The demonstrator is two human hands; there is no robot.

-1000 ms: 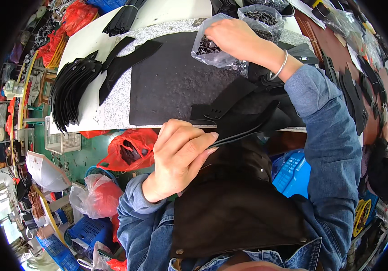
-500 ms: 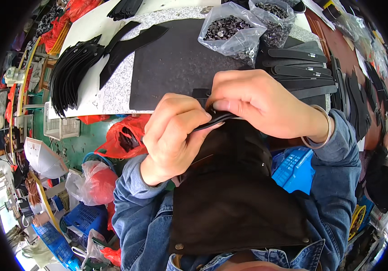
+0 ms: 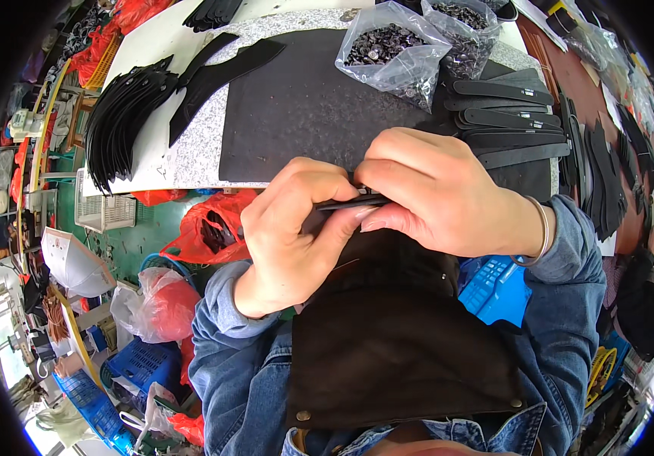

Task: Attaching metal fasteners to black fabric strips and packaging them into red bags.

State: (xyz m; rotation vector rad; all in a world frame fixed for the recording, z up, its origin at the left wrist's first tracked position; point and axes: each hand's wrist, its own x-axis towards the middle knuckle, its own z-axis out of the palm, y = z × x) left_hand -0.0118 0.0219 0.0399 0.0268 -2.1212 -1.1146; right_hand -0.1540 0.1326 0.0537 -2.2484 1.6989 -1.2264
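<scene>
My left hand (image 3: 289,239) and my right hand (image 3: 437,190) meet at the table's near edge, both closed on a thin black strap (image 3: 351,202). Fingers and thumbs pinch it from either side, and much of it is hidden by them. Behind my hands lies a dark mat (image 3: 289,106). Clear plastic bags of small dark, shiny pieces, one bag (image 3: 411,68) and another (image 3: 468,57), stand on the far side. To the right are stacked black straps (image 3: 509,137); to the left, a fanned pile of black strips (image 3: 125,121) with two loose ones (image 3: 224,83) beside it.
Below the table's left side are a red plastic bag (image 3: 224,224), a white crate (image 3: 106,209) and a blue basket (image 3: 144,368). Something blue and plastic (image 3: 494,289) sits below my right forearm. Another person (image 3: 646,296) is at the far right.
My right hand has moved slightly down and its grip has shifted, with the thumb now beneath the strap. The strap has turned to lie flatter. The left hand remains closed on it.
</scene>
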